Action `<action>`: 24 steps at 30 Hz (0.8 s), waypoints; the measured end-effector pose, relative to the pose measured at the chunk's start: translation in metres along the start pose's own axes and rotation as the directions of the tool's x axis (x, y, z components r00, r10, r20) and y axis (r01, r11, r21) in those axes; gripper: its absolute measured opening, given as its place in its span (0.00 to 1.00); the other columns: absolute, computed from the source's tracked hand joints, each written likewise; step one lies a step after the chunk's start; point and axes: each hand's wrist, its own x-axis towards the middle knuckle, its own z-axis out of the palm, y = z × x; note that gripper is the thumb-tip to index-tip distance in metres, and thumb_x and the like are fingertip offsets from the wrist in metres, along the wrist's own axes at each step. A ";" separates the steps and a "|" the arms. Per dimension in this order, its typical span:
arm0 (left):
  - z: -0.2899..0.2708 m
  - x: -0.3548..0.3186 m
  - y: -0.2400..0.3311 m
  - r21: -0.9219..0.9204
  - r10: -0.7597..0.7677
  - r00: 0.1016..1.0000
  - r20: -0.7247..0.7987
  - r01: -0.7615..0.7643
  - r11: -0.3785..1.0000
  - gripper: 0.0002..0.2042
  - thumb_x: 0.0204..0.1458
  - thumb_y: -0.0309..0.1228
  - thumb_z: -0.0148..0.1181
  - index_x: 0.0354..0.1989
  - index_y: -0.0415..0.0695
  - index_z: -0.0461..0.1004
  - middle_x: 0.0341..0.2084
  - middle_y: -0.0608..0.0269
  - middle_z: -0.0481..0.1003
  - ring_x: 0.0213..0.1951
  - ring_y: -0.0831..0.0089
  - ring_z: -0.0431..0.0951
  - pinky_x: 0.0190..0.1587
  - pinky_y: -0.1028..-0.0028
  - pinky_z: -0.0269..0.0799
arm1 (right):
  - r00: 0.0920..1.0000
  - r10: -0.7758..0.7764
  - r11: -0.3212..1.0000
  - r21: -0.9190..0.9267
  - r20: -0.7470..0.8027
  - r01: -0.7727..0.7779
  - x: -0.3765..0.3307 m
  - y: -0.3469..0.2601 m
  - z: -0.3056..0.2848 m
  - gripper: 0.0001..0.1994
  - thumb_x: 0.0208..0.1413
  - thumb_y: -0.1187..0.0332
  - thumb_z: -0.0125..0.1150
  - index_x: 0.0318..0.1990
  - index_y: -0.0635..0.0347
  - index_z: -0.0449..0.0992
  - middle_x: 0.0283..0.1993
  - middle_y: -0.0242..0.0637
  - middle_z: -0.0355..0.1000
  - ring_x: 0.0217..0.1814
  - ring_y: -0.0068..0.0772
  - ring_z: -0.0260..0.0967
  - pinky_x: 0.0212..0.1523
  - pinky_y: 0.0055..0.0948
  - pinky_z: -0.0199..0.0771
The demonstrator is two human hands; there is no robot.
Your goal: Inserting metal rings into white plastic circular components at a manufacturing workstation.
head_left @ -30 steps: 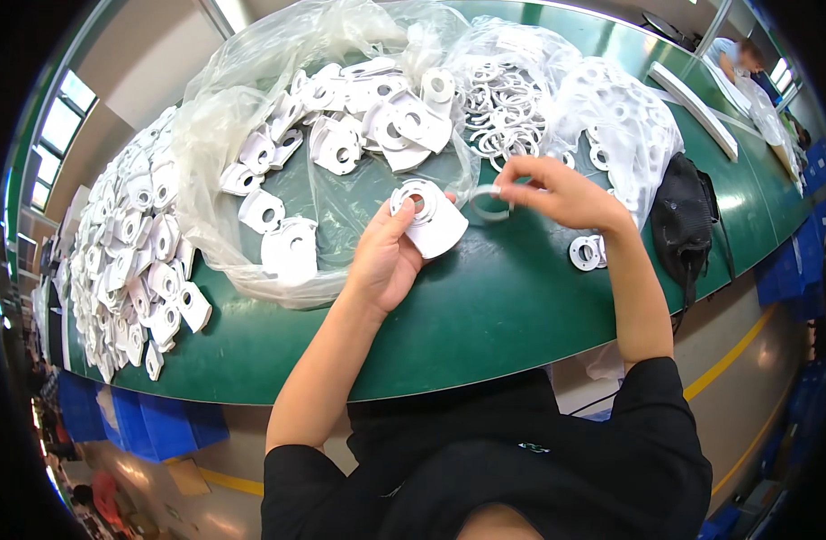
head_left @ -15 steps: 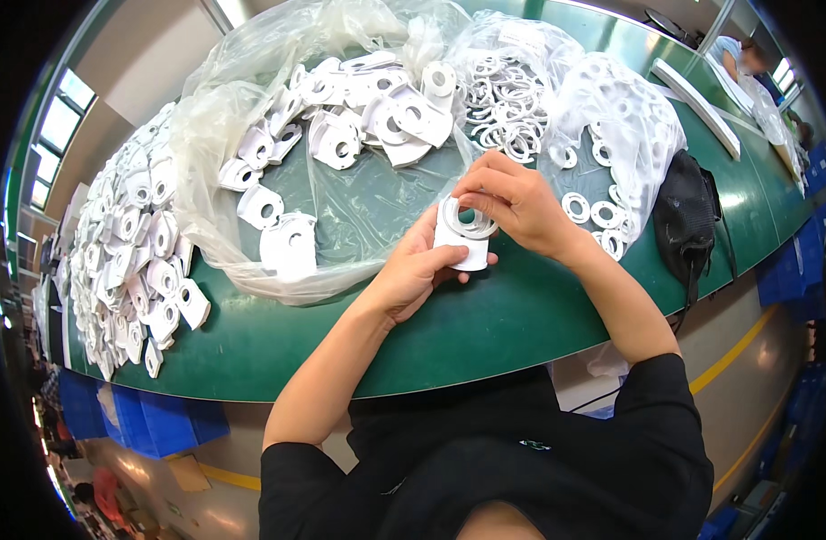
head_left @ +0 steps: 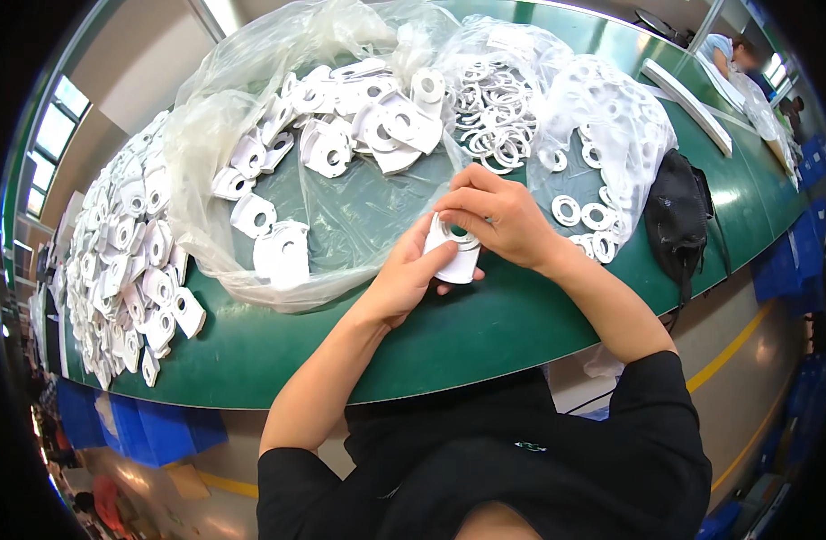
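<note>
At mid-frame, our left hand [head_left: 408,277] clasps a white plate [head_left: 456,267]; our right hand [head_left: 501,216], apart a second ago, now pinches a ring [head_left: 469,242] against it: both parts meet.

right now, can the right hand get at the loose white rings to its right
Likely yes: the white rings lie near the right hand with nothing visible between, though it seems busy at the white part in the left hand.
</note>
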 end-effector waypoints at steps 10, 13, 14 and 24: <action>0.013 -0.001 -0.001 0.388 0.212 0.969 -0.127 -0.148 0.910 0.13 0.60 0.30 0.48 0.51 0.39 0.63 0.33 0.63 0.73 0.32 0.78 0.76 0.34 0.79 0.72 | 0.906 0.316 0.760 0.497 0.280 -0.419 0.002 0.017 -0.014 0.08 0.58 0.70 0.58 0.38 0.66 0.77 0.34 0.33 0.75 0.36 0.18 0.68 0.38 0.21 0.69; 0.000 0.002 -0.011 0.597 0.376 0.905 -0.199 -0.192 0.779 0.11 0.60 0.34 0.49 0.41 0.38 0.66 0.25 0.60 0.72 0.24 0.77 0.70 0.28 0.74 0.65 | 0.939 0.225 0.834 0.447 0.262 -0.325 0.003 0.016 -0.010 0.07 0.58 0.70 0.57 0.37 0.66 0.74 0.31 0.34 0.74 0.34 0.20 0.69 0.37 0.22 0.69; 0.005 0.003 -0.014 0.613 0.466 0.854 -0.230 -0.245 0.751 0.12 0.60 0.36 0.48 0.34 0.37 0.68 0.20 0.60 0.68 0.21 0.77 0.63 0.25 0.73 0.60 | 0.941 0.210 0.895 0.335 0.266 -0.295 0.002 0.012 -0.011 0.07 0.57 0.69 0.58 0.35 0.65 0.74 0.31 0.35 0.73 0.32 0.23 0.68 0.36 0.24 0.69; 0.004 0.003 -0.010 0.506 0.378 0.893 -0.244 -0.215 0.835 0.12 0.62 0.32 0.45 0.31 0.37 0.69 0.22 0.67 0.69 0.25 0.85 0.63 0.27 0.80 0.59 | 0.952 0.290 0.833 0.462 0.100 -0.303 -0.001 0.014 0.004 0.10 0.62 0.66 0.53 0.38 0.65 0.73 0.30 0.29 0.71 0.33 0.16 0.64 0.34 0.22 0.66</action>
